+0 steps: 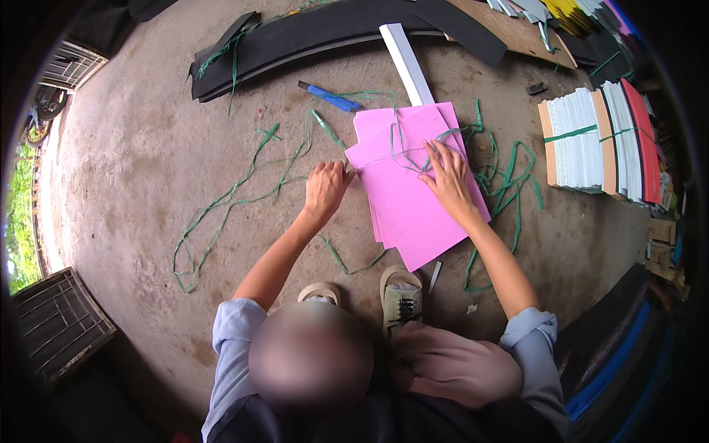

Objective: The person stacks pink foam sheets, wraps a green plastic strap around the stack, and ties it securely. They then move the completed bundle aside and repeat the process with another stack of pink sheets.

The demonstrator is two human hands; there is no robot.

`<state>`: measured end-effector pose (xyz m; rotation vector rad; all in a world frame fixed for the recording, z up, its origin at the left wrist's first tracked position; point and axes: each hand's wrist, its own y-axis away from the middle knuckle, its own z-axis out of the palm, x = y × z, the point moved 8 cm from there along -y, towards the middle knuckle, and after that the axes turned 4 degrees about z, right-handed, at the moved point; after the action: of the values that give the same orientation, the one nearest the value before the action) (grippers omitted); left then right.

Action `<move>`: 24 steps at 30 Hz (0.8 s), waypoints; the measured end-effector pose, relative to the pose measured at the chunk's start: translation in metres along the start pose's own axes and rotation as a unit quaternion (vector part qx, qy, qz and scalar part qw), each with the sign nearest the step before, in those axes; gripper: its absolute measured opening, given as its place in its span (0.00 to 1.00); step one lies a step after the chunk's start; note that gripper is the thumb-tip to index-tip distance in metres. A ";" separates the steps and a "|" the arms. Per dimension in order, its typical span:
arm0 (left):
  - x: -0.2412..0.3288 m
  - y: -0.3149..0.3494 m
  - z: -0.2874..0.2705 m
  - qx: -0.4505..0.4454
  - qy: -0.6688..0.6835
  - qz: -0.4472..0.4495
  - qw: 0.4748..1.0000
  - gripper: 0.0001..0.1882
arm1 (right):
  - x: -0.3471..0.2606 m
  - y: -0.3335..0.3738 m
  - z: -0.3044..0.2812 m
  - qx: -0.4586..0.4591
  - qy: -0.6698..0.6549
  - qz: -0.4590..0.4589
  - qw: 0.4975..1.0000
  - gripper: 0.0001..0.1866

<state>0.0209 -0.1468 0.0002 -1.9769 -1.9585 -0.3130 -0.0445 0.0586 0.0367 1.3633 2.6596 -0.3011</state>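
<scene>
A loose stack of pink ribbed plastic sheets (432,214) lies on the floor before me, its sheets fanned unevenly. My left hand (327,192) is closed at the left edge of the stack, thumb against a sheet's corner; its fingertips are partly hidden. Spread over the top sheet is my right hand (449,181), fingers stretched out beside strands of green twine (402,151). The twine crosses the upper part of the sheets and trails in loops on both sides. Just beyond the stack is a blue-handled cutter (332,97).
A long white bar (408,66) extends beyond the sheets. Black boards (317,48) lie at the far side. Tied bundles of white and brown sheets (576,140) stand at right. My shoes (403,299) are close to the stack, with a thin white strip (436,276) nearby.
</scene>
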 end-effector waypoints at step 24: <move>0.017 -0.006 0.014 -0.052 -0.014 0.052 0.997 0.11 | -0.013 0.024 0.035 -0.390 -0.551 0.290 0.678 0.22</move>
<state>0.0146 -0.1253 -0.0055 -2.1509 -1.8829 -0.3688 -0.0162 0.0536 0.0028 1.0551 1.0292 0.1041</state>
